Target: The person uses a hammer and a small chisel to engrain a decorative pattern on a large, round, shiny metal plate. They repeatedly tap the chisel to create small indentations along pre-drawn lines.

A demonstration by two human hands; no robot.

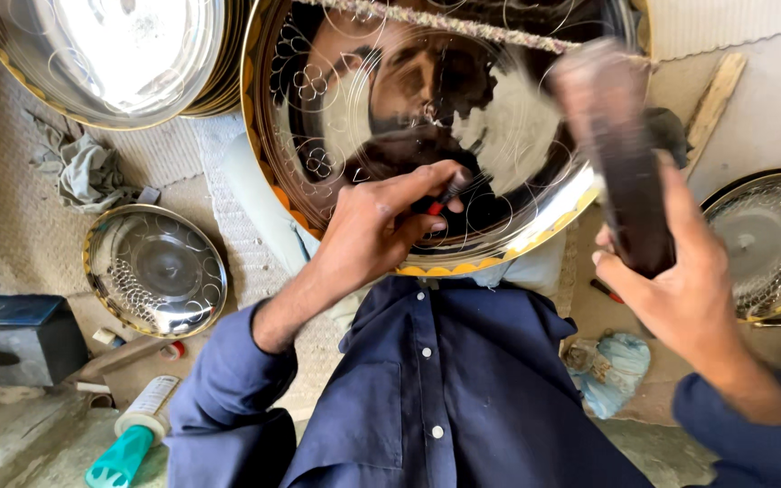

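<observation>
A large shiny steel plate [336,99] with a gold scalloped rim and engraved flower lines rests tilted on my lap. My left hand [368,230] lies on the plate and pinches a small chisel-like tool [447,194] with a red and black shank, its tip against the metal. My right hand [680,289] is raised at the right and grips a dark wooden mallet [612,136], blurred by motion, above the plate's right side. I wear a dark blue buttoned shirt.
A stack of similar plates [110,59] stands at the top left. A smaller engraved plate [155,269] lies on the floor at left, another [770,239] at right. A rag [88,172], a dark block [15,339], a teal-capped tube [133,434] and a blue cloth [612,366] lie around.
</observation>
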